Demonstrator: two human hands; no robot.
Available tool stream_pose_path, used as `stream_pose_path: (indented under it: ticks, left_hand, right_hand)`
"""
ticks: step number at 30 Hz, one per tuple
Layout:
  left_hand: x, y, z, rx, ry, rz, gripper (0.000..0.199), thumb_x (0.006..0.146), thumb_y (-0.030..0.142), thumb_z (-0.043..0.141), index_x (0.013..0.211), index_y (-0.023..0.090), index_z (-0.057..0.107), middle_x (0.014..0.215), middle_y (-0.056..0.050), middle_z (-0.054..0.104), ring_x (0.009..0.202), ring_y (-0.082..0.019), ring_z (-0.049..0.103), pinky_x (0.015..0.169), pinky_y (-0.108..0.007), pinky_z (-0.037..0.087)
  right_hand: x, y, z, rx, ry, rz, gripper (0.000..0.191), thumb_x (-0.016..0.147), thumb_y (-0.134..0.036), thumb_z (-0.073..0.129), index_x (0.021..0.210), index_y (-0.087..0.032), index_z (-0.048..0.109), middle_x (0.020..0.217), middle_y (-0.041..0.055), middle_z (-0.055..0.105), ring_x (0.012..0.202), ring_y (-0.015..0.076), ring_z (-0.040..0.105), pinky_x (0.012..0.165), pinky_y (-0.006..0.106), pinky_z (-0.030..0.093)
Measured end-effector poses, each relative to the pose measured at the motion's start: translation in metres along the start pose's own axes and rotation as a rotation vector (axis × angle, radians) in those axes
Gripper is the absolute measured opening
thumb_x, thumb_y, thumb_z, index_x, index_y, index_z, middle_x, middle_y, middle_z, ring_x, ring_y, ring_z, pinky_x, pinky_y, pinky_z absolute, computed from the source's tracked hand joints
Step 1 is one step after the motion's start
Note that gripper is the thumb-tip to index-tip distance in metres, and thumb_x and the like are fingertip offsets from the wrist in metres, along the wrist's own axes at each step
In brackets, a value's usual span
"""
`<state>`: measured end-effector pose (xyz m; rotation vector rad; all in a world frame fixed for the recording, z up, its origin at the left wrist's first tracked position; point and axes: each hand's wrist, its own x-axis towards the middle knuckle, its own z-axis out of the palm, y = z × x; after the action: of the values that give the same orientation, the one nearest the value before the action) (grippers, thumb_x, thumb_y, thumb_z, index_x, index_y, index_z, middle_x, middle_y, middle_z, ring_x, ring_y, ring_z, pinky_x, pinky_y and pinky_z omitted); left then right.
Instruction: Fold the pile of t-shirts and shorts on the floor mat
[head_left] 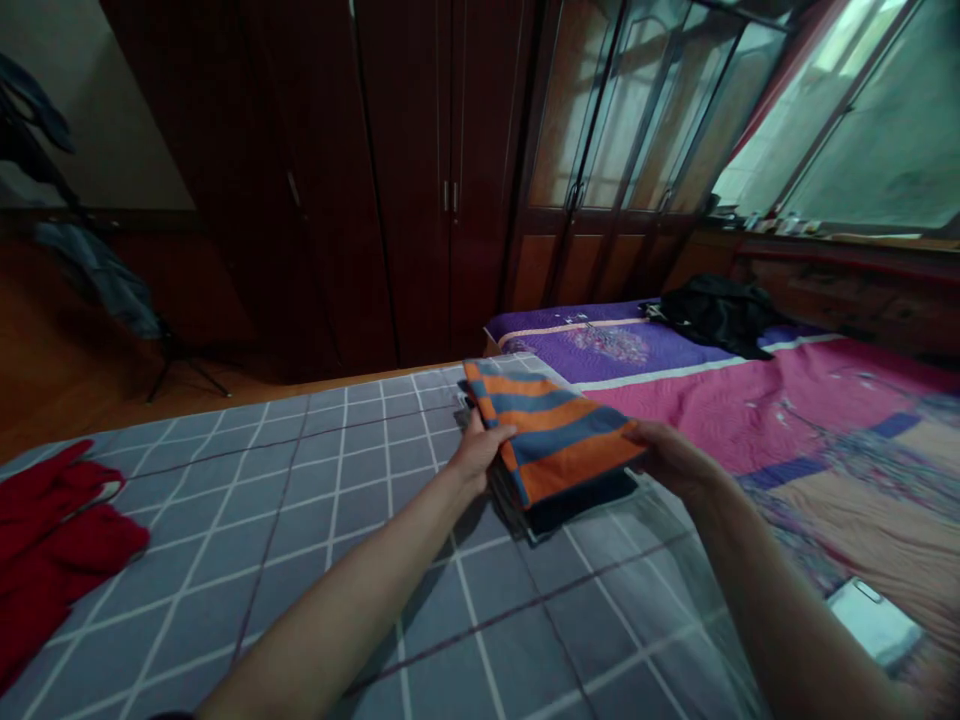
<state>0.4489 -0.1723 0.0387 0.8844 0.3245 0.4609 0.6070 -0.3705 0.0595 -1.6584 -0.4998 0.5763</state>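
By wardrobes (409, 220), checked sheet (255, 580), striped cloth (559, 415)

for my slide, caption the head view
Left hand and right hand hold a folded orange-striped cloth atop dark fabric over a checked sheet.

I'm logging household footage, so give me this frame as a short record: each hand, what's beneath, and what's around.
Left hand: grips the left side of an orange-and-blue striped folded cloth, thumb on top
Right hand: at its right edge
Under the cloth: dark folded fabric
Surface: grey, white-checked bedsheet
Far left: crumpled red cloth
Right: pale rectangular phone; black fabric heap
Behind: dark brown wooden wardrobe
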Motion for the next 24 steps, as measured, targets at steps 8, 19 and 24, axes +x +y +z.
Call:
stream_pose_path:
  ticks: [8, 19, 24]
  left_hand:
    - [0.004, -0.033, -0.038, 0.031, 0.003, -0.137, 0.056, 0.065, 0.023, 0.076, 0.112, 0.021, 0.047, 0.104, -0.007, 0.066, 0.078, -0.019, 0.068, 0.064, -0.031, 0.056]
    - [-0.021, -0.018, -0.018, 0.383, 0.036, -0.201, 0.071, 0.067, 0.023, 0.069, 0.127, 0.027, 0.030, 0.091, -0.001, 0.063, 0.055, -0.013, 0.062, 0.037, -0.018, 0.045]
    - [-0.020, -0.018, -0.020, 0.484, 0.014, -0.153, 0.079, 0.069, 0.016, 0.064, 0.132, 0.027, 0.019, 0.078, 0.003, 0.063, 0.041, -0.008, 0.054, 0.033, -0.013, 0.035]
  right_hand:
    - [0.003, 0.068, -0.010, -0.031, 0.036, 0.080, 0.049, 0.069, -0.032, 0.061, 0.114, -0.013, 0.064, 0.062, 0.0009, 0.061, 0.040, 0.0092, 0.047, 0.035, 0.020, 0.036]
    - [0.002, 0.069, -0.004, -0.300, 0.265, 0.015, 0.058, 0.068, -0.045, 0.056, 0.113, -0.010, 0.066, 0.063, 0.0019, 0.062, 0.047, 0.0128, 0.049, 0.042, 0.024, 0.033]
    - [0.006, 0.067, 0.000, -0.595, 0.446, 0.019, 0.051, 0.065, -0.037, 0.057, 0.106, -0.010, 0.070, 0.065, 0.0055, 0.064, 0.059, 0.0196, 0.056, 0.052, 0.028, 0.036]
